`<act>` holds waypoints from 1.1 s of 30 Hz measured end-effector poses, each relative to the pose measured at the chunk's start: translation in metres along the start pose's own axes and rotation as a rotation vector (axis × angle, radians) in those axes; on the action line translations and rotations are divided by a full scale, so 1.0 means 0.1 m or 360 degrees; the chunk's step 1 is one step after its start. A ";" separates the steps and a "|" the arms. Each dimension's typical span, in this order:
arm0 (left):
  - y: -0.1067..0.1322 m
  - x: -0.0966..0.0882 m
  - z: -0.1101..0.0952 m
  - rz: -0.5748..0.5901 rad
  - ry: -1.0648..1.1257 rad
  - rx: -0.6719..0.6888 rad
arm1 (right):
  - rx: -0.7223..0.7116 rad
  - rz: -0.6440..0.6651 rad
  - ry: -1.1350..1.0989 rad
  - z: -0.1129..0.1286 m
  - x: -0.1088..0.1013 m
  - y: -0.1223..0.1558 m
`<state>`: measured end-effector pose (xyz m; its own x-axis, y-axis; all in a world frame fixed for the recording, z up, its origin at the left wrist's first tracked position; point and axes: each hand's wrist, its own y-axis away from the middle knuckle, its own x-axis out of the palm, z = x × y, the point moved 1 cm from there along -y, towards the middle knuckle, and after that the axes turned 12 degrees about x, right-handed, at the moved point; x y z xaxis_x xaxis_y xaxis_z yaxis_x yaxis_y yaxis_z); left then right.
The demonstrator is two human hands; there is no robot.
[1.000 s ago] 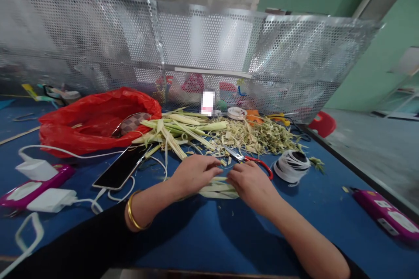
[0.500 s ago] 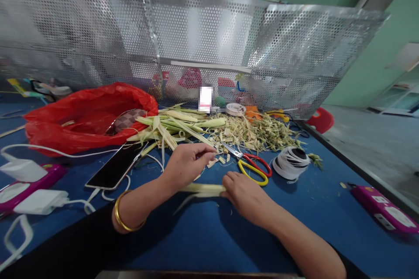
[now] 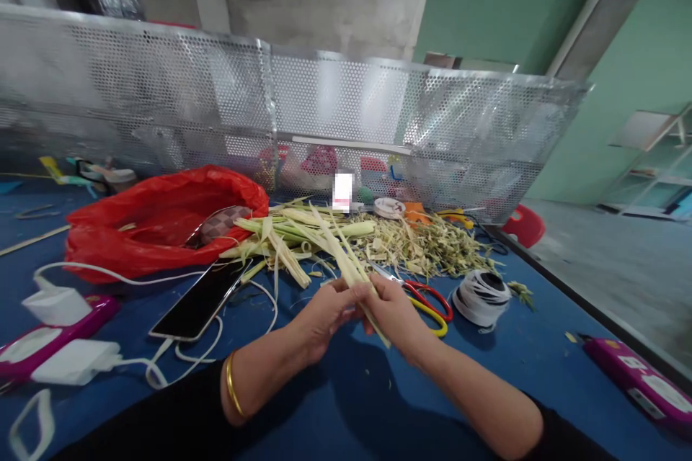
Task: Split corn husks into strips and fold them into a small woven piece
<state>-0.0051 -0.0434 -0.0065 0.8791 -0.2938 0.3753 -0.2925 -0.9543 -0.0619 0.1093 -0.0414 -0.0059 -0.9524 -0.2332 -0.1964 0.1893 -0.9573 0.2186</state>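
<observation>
Pale corn husk strips (image 3: 339,252) rise in front of me, slanting away and to the left. My left hand (image 3: 327,313) is closed at their lower part, thumb pressing from the left. Fingers of my right hand (image 3: 393,311) are closed round the same strips from the right, and a thin end sticks out below it. Both hands touch or nearly touch. Just beyond the right hand lie scissors (image 3: 427,289) with a red and a yellow handle, partly hidden by that hand. A heap of corn husks (image 3: 286,248) lies behind the hands.
Left are a red plastic bag (image 3: 130,230), a phone (image 3: 197,302) on a white cable and a purple power strip (image 3: 94,308). Dried plant scraps (image 3: 448,248) and a white-wound spool (image 3: 481,302) lie right. A perforated metal screen (image 3: 346,97) stands behind the blue table (image 3: 367,418).
The husk lay low and sideways, held by my right hand with my left raised apart. Now both hands meet on strips pointing up and away. My view has tilted up.
</observation>
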 end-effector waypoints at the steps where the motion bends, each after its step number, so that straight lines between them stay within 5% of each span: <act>1: -0.02 -0.01 0.02 -0.0058 0.0108 -0.0040 | -0.0012 0.0004 0.0006 0.00 0.04 -0.01; 4: -0.05 -0.05 0.04 -0.0310 0.0336 -0.0126 | -0.0151 0.0044 0.0006 -0.06 0.04 -0.04; 10: -0.11 -0.06 -0.01 -0.0158 0.0746 -0.0220 | -0.0135 0.0179 0.0057 -0.13 -0.24 -0.05; 15: -0.11 -0.10 0.01 -0.0109 0.0709 -0.0187 | -0.0208 0.0116 0.0316 -0.16 -0.23 -0.03; 20: -0.07 -0.09 0.06 -0.0079 0.0653 -0.0269 | -0.0049 0.0122 0.0432 -0.26 -0.15 -0.02; 26: -0.08 -0.06 -0.01 -0.0118 0.0649 -0.0205 | -0.0063 0.0393 0.0372 -0.15 -0.26 -0.03; 33: -0.06 -0.03 -0.03 -0.0153 0.0612 -0.0182 | 0.0009 0.0199 0.0396 -0.13 -0.26 -0.02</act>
<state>-0.0068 -0.0363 -0.0043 0.7059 -0.1409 0.6941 -0.2749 -0.9577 0.0851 0.1364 -0.0355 -0.0134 -0.8337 -0.3848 -0.3960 0.2995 -0.9177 0.2611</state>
